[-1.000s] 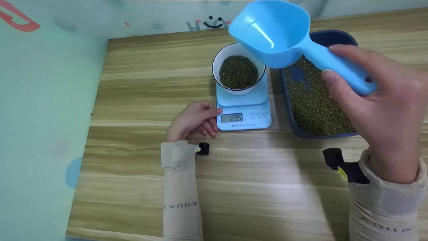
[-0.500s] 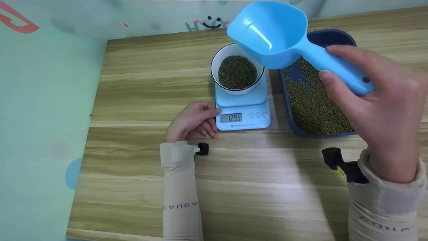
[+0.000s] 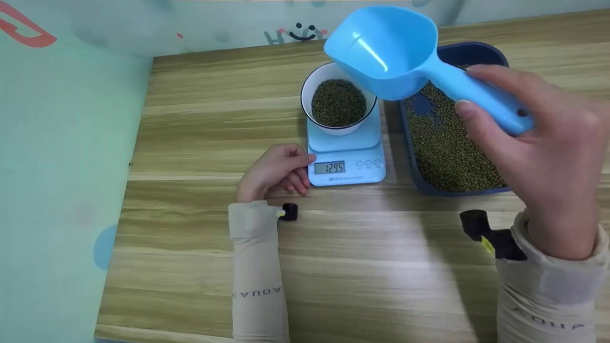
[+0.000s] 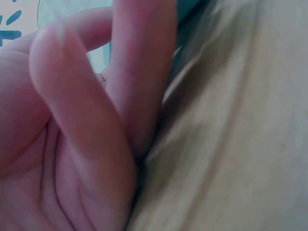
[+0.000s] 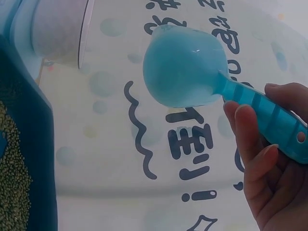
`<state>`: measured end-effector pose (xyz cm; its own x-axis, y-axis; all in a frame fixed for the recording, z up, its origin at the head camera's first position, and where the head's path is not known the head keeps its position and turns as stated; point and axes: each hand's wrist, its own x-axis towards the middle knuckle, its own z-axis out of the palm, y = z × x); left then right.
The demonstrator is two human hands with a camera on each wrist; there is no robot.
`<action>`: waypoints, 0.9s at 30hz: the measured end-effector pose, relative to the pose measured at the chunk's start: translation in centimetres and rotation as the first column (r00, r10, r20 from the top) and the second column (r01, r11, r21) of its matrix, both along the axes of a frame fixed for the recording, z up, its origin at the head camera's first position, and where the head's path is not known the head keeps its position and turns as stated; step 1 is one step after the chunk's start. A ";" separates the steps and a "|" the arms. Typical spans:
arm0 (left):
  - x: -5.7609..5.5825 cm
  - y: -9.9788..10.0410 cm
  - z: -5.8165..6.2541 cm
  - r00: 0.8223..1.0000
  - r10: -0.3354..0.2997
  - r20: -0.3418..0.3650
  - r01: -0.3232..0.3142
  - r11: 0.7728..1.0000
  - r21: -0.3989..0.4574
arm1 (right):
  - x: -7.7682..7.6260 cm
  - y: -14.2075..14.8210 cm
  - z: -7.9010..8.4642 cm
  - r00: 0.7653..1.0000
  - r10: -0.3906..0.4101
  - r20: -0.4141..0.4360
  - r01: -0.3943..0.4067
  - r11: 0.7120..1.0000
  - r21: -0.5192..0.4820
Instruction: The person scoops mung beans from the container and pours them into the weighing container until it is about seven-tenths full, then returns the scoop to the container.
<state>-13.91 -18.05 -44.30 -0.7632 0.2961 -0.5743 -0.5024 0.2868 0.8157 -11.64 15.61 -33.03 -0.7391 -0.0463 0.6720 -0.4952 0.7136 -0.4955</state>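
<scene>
My right hand (image 3: pixel 548 138) grips the handle of a light blue plastic scoop (image 3: pixel 381 45), raised over the far right rim of a bowl. No beans show inside its bowl. The white, dark-rimmed bowl (image 3: pixel 339 102) holds small green beans and stands on a light blue kitchen scale (image 3: pixel 350 166) reading 129.5. The scoop covers part of that bowl. My left hand (image 3: pixel 279 171) rests on the table at the scale's left edge, its thumb touching the edge beside the display. The left wrist view shows its fingers (image 4: pixel 91 130) loosely bent, close to the tabletop.
A dark blue tray (image 3: pixel 419 178) of green beans stands right of the scale, partly behind my right hand. The wood-grain table (image 3: pixel 205 267) meets a pale green wall (image 3: pixel 62 157) at the left and a printed wall at the back.
The scoop has lowered very slightly over the bowl. The left hand has stayed at the scale, and the display reads 129.5 throughout.
</scene>
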 end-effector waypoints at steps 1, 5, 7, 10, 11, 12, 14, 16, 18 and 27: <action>0.0 0.0 0.0 1.000 -0.001 0.001 0.001 1.000 -0.003 | 0.0 0.0 0.0 1.000 0.000 -0.001 0.000 1.000 0.001; 0.0 0.0 0.1 1.000 -0.003 0.003 0.004 1.000 -0.012 | 0.0 0.0 0.0 1.000 0.003 -0.009 -0.003 1.000 0.003; -0.1 0.0 0.1 1.000 -0.004 0.003 0.004 1.000 -0.012 | 0.0 0.0 0.0 1.000 0.004 -0.011 -0.004 1.000 0.005; -0.1 0.0 0.1 1.000 -0.005 0.004 0.005 1.000 -0.011 | -0.1 -0.1 0.0 1.000 0.008 -0.011 -0.008 1.000 0.007; -0.1 0.0 0.1 1.000 -0.005 0.004 0.005 1.000 -0.012 | -0.1 -0.1 0.0 1.000 0.010 -0.011 -0.010 1.000 0.008; -0.1 0.0 0.1 1.000 -0.006 0.004 0.006 1.000 -0.012 | -0.1 -0.1 0.0 1.000 0.010 -0.011 -0.010 1.000 0.012; -0.1 -0.1 0.1 1.000 -0.008 0.002 0.008 1.000 -0.012 | -0.1 -0.2 0.0 1.000 0.012 -0.013 -0.012 1.000 0.015; 0.0 -0.1 0.1 1.000 -0.007 0.001 0.007 1.000 -0.010 | -0.1 -0.2 0.0 1.000 0.013 -0.018 -0.013 1.000 0.019; 0.0 -0.2 0.1 1.000 -0.006 0.001 0.006 1.000 -0.008 | -0.2 -0.3 0.0 1.000 0.013 -0.027 -0.013 1.000 0.022; 0.1 -0.1 0.5 1.000 0.006 0.022 -0.006 1.000 0.011 | -0.2 -0.5 0.1 0.999 0.025 -0.030 -0.024 0.999 0.036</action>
<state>-13.78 -18.12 -43.75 -0.7521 0.2982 -0.5876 -0.5219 0.2750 0.8075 -11.85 15.10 -32.92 -0.7165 -0.0883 0.6920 -0.5274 0.7178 -0.4545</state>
